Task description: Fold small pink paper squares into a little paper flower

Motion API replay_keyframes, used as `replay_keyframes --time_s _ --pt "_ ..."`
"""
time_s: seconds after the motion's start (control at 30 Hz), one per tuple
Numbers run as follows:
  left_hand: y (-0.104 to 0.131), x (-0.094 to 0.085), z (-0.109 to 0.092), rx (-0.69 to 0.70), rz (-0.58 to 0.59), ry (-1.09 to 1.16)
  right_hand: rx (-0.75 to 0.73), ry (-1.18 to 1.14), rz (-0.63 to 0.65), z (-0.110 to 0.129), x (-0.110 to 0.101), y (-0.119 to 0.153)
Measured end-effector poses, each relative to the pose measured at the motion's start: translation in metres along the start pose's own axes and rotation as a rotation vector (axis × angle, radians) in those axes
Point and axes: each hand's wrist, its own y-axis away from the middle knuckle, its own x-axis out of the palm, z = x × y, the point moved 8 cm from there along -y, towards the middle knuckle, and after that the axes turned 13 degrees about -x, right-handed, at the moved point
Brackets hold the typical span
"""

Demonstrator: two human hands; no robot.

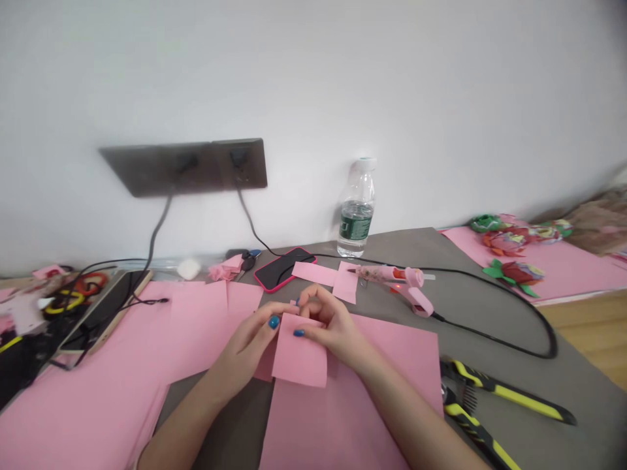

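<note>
Both hands meet at the top edge of a small pink paper square (300, 356), held above a large pink sheet (353, 418). My left hand (255, 336) pinches the square's upper left corner, its blue-nailed thumb on the near face. My right hand (326, 323) grips the upper right part, thumb on the front and fingers curled behind the edge. What the fingertips do behind the paper is hidden. Just beyond the hands lie pink strips (346, 282) and a phone with a pink rim (283, 267).
A pink glue gun (392, 275) with a looping black cable lies right of centre, a water bottle (356, 209) behind it. Yellow-black pliers (509, 391) lie at right, paper flowers (516, 273) beyond. Pink sheets (122, 352) and a second phone (105, 310) lie left.
</note>
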Motion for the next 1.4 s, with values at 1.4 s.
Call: replay_keyframes --time_s 1.4 --pt "0.011 0.024 0.000 0.060 0.195 -0.155 0.088 -0.053 0.377 0.009 0.028 0.013"
